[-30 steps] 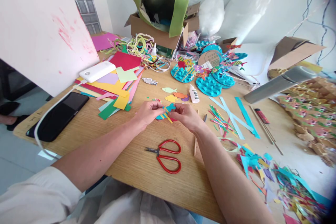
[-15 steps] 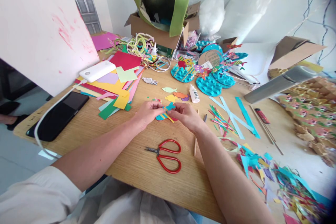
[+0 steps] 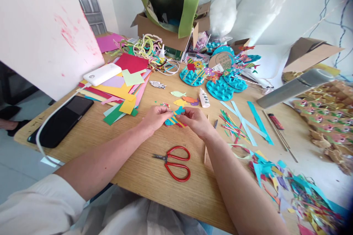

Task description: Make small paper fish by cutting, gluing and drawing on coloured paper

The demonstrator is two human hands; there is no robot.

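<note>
A small blue paper fish [image 3: 176, 116] with yellow and red strips on it is pinched between both hands just above the wooden table [image 3: 132, 161]. My left hand [image 3: 156, 117] grips its left side. My right hand [image 3: 194, 119] grips its right side, fingers over the strips. Red-handled scissors [image 3: 173, 162] lie shut on the table in front of my hands. Other cut paper fish [image 3: 183, 99] and a small white glue bottle [image 3: 204, 98] lie just beyond.
Coloured paper sheets [image 3: 121, 88], a white power bank [image 3: 102, 74] and a black phone [image 3: 62, 121] sit at the left. Blue egg-tray pieces [image 3: 220, 88], paper strips [image 3: 242, 121], thin sticks [image 3: 278, 136] and a heap of scraps [image 3: 298, 191] fill the right. A cardboard box [image 3: 165, 35] stands behind.
The blue fish has tilted and risen slightly between my fingers; the striped side now shows more. Both hands stay almost in place.
</note>
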